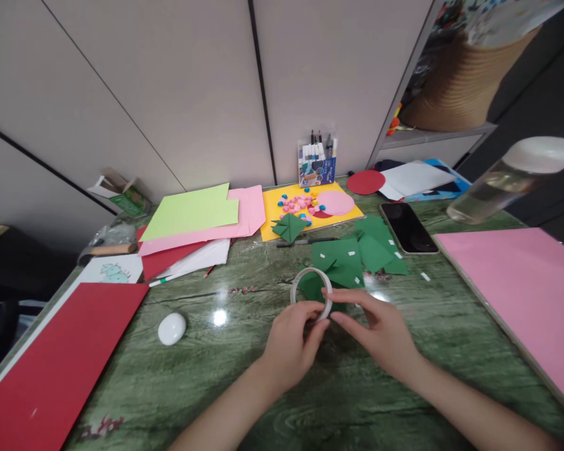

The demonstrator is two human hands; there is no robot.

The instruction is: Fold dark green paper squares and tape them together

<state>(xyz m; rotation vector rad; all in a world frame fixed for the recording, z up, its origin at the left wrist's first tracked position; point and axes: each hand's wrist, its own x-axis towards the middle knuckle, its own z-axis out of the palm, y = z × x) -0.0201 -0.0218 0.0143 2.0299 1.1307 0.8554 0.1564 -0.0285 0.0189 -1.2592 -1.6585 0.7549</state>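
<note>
Over the green table (244, 376), left hand (289, 347) and right hand (380, 332) both pinch a tape roll (311, 292).

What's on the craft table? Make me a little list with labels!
left hand: holds the tape roll
right hand: fingers on the roll's edge
behind roll: green paper pieces with white tape bits
table: green marble look
left side: red sheet, white egg-shaped thing
right side: pink sheet, phone

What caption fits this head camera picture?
Both hands, left and right, hold a tape roll above green paper pieces.
</note>
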